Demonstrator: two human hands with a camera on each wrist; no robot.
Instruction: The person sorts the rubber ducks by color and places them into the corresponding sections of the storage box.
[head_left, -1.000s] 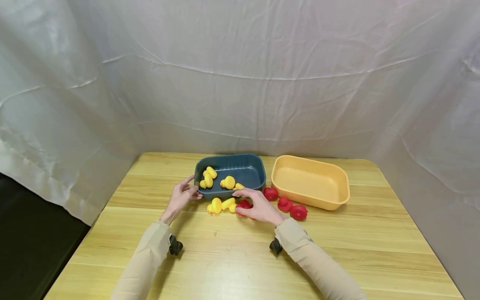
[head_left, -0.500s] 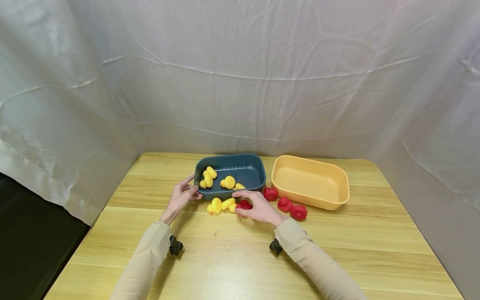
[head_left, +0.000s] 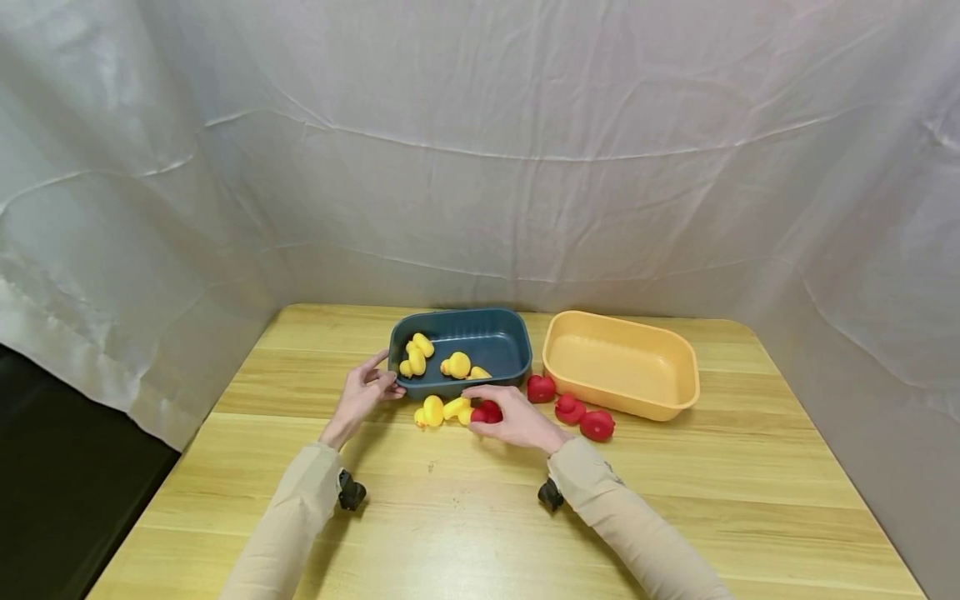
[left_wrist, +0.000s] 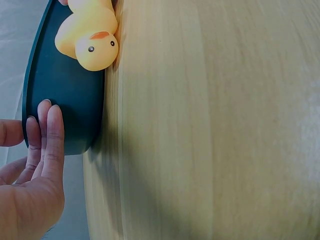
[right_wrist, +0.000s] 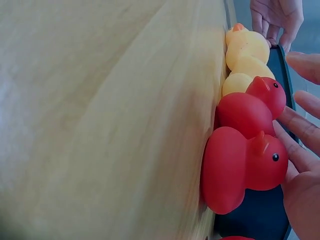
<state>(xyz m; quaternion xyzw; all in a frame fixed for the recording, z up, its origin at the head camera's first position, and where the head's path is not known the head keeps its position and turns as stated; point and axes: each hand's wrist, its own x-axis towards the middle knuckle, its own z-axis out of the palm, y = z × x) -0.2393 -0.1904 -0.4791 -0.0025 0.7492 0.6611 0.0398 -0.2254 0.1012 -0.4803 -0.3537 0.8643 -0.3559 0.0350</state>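
Note:
My left hand (head_left: pixel 358 406) is at the front left corner of a dark blue basket (head_left: pixel 501 350), its straight fingers (left_wrist: pixel 56 130) against the outer wall. Several yellow rubber ducks (head_left: pixel 458 364) lie inside the basket. More yellow ducks (head_left: pixel 432 410) lie on the table along its front. My right hand (head_left: pixel 521 419) reaches around a red rubber duck (head_left: pixel 489 412), index finger and thumb spread on either side. In the right wrist view, two red ducks (right_wrist: pixel 225 170) lie side by side before its loosely spread fingers, next to the yellow ducks (right_wrist: pixel 248 49).
A yellow-orange basket (head_left: pixel 618 360) stands right of the blue one, showing a bare floor. In front of its left side lie more red ducks (head_left: pixel 597 425). The wooden table (head_left: pixel 450 508) ends at a grey curtain (head_left: pixel 480 208) behind.
My right hand has shifted slightly toward me and left, its index finger and thumb a little closer together around the red duck. The left hand and both baskets stay put.

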